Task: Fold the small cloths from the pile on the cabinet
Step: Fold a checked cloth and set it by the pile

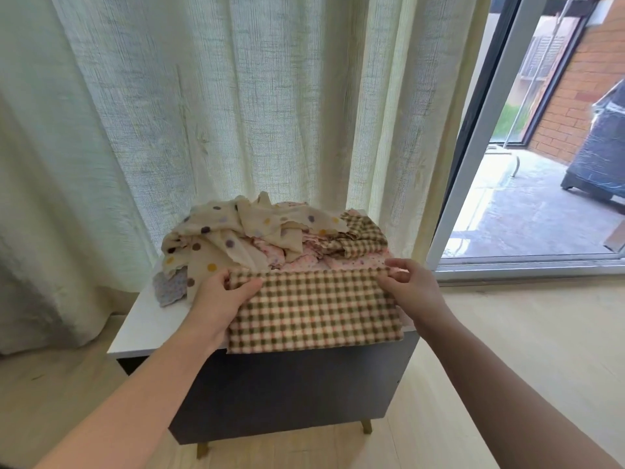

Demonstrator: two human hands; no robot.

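Daylight pours into my feed from the glass door (527, 137) at right and filters softly through the pale curtain (236, 96), keeping the room bright and evenly lit. The patio floor (527, 211) outside glares close to white. The cabinet (287, 394) shows a dark, shaded front and throws only a faint shadow. The checked cloth (314, 309) at centre reads sharp. The door's frame leans and bows near the edge, and the scene beyond the glass looks smeared.
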